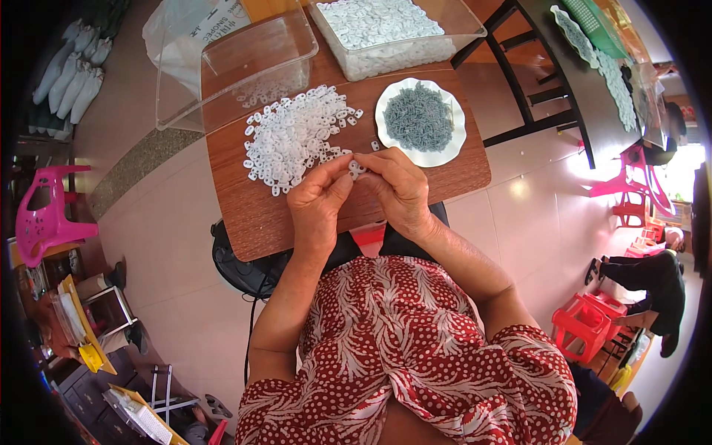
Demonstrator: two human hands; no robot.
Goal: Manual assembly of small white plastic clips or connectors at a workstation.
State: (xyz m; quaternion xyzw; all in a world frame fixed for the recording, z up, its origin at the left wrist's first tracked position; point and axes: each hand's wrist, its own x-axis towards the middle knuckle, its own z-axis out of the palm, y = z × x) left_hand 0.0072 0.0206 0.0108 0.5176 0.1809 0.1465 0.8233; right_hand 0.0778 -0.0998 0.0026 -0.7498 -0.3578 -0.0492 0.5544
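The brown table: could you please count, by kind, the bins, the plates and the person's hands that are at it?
Clear plastic bins: 2 (one nearly emptied, one full of white pieces)
White plate: 1
Hands: 2 (left hand, right hand)
Total: 5

Pile of parts (293,133) on table (267,222), plate (459,141) right, bins (400,61) behind
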